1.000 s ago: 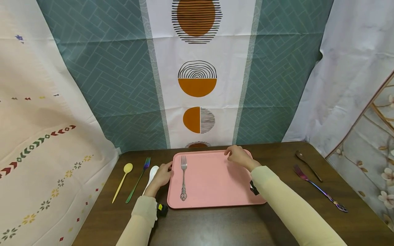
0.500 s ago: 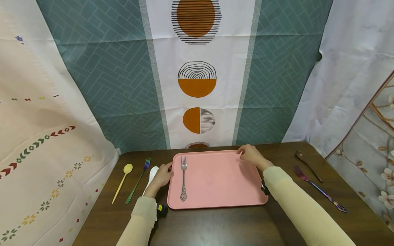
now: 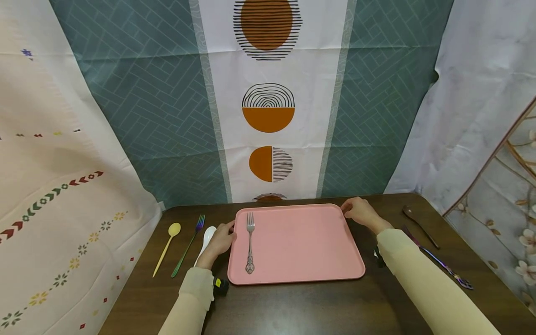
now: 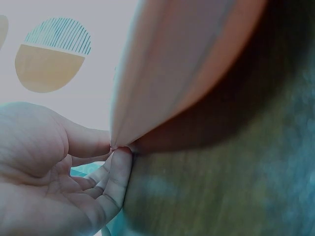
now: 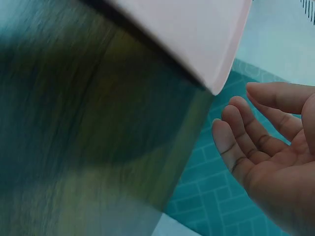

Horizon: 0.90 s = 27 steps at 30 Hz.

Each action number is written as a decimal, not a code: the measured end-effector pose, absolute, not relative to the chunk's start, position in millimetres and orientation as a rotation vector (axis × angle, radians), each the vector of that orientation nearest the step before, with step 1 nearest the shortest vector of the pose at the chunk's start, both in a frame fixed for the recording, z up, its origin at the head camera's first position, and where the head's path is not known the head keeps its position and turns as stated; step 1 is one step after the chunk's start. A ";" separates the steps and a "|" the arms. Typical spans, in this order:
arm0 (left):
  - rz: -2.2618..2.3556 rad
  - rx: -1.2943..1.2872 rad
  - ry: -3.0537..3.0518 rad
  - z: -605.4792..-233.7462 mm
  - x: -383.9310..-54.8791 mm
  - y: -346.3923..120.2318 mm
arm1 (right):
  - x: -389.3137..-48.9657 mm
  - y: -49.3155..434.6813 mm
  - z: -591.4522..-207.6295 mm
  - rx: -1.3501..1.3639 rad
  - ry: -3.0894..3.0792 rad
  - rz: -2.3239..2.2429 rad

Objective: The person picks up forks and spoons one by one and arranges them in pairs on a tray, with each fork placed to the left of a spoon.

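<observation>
A pink rectangular tray [image 3: 299,244] lies on the dark wooden table, with a silver fork [image 3: 250,242] along its left side. My left hand [image 3: 219,239] is at the tray's left edge. In the left wrist view, the thumb and fingertips of that left hand [image 4: 74,169] pinch the tray's rim [image 4: 162,64]. Just beyond the tray's far right corner is my right hand [image 3: 363,214]. The right wrist view shows this right hand [image 5: 268,142] with fingers loosely bent, apart from the tray corner [image 5: 211,73] and holding nothing.
Left of the tray lie a yellow spoon [image 3: 169,244], a rainbow-coloured fork [image 3: 190,244] and a white spoon [image 3: 208,236], partly behind my left hand. On the right are a brown wooden spoon [image 3: 418,223] and a purple-blue fork [image 3: 444,265], partly covered by my sleeve. A curtain [image 3: 180,139] hangs behind the table.
My right hand has moved rightward from over the tray to outside its far right corner. My left hand, the tray and the silver fork stay in place.
</observation>
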<state>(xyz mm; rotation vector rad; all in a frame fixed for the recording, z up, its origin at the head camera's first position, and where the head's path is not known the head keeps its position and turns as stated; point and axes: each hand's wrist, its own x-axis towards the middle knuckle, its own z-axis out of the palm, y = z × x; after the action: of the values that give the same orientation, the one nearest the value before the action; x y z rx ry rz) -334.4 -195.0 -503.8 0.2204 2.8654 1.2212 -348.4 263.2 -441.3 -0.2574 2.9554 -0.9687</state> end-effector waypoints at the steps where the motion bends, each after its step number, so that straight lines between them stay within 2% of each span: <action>1: 1.223 0.217 2.864 -503.8 -334.4 -195.5 | -348.1 265.7 -441.0 -0.263 2.959 -0.968; 27: 1.221 0.182 2.842 -501.4 -332.2 -196.3 | -343.3 315.7 -437.3 -0.246 3.003 -0.887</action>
<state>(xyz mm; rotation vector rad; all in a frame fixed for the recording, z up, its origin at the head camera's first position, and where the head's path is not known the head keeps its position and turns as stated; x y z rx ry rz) -332.2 -196.3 -501.4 0.1821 2.8419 1.2214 -343.3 315.7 -437.3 -0.2456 3.0031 -0.8869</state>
